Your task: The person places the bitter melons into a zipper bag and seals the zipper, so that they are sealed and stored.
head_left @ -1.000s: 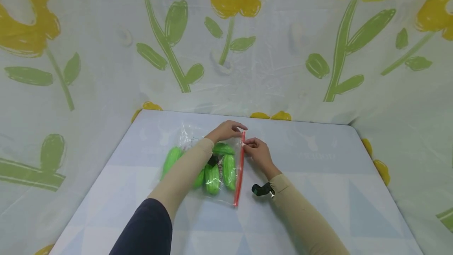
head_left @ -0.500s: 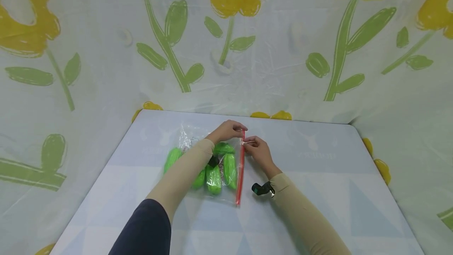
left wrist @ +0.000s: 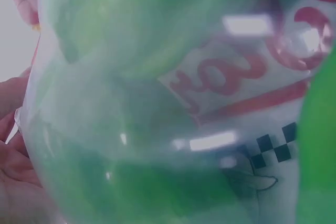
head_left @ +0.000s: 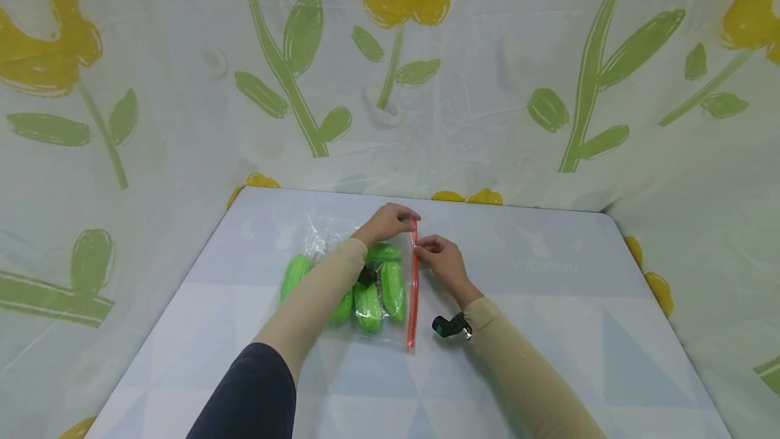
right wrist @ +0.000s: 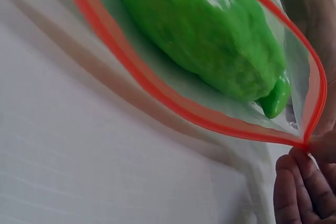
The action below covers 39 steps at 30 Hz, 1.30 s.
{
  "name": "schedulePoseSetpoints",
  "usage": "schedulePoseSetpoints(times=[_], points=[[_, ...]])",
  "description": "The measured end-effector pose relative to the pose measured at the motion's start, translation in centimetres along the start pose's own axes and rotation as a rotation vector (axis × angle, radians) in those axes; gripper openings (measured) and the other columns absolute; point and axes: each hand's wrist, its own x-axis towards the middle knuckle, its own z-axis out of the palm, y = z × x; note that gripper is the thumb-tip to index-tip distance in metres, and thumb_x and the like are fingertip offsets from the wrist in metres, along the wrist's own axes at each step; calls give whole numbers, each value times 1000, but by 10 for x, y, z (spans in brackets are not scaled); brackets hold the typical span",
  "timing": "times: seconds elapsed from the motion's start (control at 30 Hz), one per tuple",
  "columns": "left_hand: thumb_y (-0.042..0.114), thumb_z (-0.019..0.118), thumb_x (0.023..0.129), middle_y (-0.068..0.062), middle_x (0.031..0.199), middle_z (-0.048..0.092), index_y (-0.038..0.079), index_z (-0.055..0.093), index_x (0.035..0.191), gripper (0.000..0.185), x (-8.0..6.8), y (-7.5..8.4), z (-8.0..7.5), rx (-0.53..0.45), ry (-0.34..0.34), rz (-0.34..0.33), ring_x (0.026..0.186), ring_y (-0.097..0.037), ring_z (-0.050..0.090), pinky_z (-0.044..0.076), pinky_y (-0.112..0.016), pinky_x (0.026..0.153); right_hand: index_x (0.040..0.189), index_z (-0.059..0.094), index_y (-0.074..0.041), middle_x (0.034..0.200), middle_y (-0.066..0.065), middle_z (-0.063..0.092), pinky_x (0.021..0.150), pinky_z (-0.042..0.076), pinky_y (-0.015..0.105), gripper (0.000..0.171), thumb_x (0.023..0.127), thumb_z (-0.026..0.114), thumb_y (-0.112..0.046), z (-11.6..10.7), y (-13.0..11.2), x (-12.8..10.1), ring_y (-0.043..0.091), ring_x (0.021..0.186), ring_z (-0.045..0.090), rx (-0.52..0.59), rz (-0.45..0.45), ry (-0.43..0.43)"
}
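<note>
A clear zip bag [head_left: 332,229] with a red zip strip [head_left: 414,290] lies on the table, with several bumpy green gourds [head_left: 393,290] inside. My left hand [head_left: 386,221] pinches the far end of the strip. Just nearer, my right hand [head_left: 443,264] pinches the strip with curled fingers. Through the right wrist view, the bag's mouth gapes between two red strips [right wrist: 142,80] that meet at the pinched corner, and one green gourd [right wrist: 202,35] shows within. Clear film and blurred green gourds [left wrist: 131,177] fill the left wrist view. My left forearm hides part of the bag.
The pale patterned table [head_left: 536,358] spreads around the bag. Behind it hangs a white flower-print curtain [head_left: 475,120], which also runs along both sides. A small black camera [head_left: 449,325] sits at my right wrist.
The strip's far end has shifted slightly left, and its near end a little right and away from me. Both hands keep their pinch, moving only slightly.
</note>
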Motion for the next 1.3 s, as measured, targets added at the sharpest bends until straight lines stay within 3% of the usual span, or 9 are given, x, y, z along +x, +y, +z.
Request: schedulePoseSetpoints(times=[0.23,0.53,0.93,1.3], points=[[17,60,90,1,118,63,16,66,116,27,-5,-1,-6,-6,44,-26,111,-17,54,45,-34,92,93,68,-15,81,1,68,62,49,28,16,81,71,-27,1,0,-13,16,72,61,-37,0,-56],[17,58,91,-2,118,62,14,65,119,28,-6,-6,-8,-21,47,-26,109,-18,55,47,-35,88,91,67,-19,80,0,67,60,49,30,18,80,72,-32,-6,5,-38,17,71,58,-107,38,-216],[14,57,92,-4,118,62,11,64,119,29,-9,-7,-15,-34,85,-21,107,-19,54,46,-36,89,88,66,-13,75,2,67,58,50,29,17,81,72,-26,-13,9,-82,16,67,61,-122,21,-407],[14,57,92,-4,112,62,8,64,119,29,-7,-8,-13,-46,101,-6,96,-17,54,46,-33,82,88,65,-9,74,5,68,58,53,32,18,80,73,-23,-18,13,-112,19,66,64,-81,4,-477]])
